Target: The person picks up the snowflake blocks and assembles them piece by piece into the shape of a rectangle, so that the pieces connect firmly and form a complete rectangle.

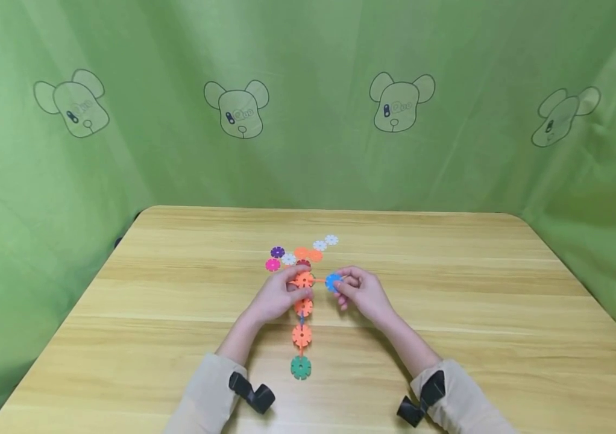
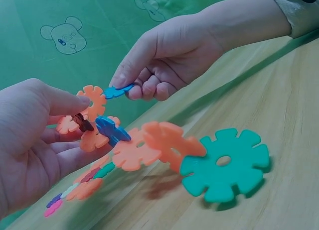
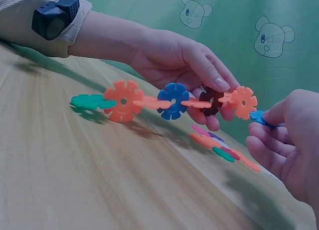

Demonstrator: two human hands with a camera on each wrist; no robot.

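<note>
A chain of notched plastic snowflake discs runs toward the person, with a green disc (image 1: 301,367) at its near end and orange discs (image 1: 302,335) further up. Blue (image 3: 173,101) and dark brown (image 3: 212,104) discs sit between the orange ones in the right wrist view. My left hand (image 1: 275,298) grips the chain's far part between thumb and fingers. Between thumb and forefinger, my right hand (image 1: 364,295) pinches a light blue disc (image 1: 333,281), which meets the edge of the end orange disc (image 3: 244,102). Fingers partly hide this joint.
Behind the hands, loose discs lie on the wooden table (image 1: 449,259): purple (image 1: 278,252), pink (image 1: 272,264), orange (image 1: 315,255) and white (image 1: 331,239) ones among them. A green curtain (image 1: 319,169) hangs around the table.
</note>
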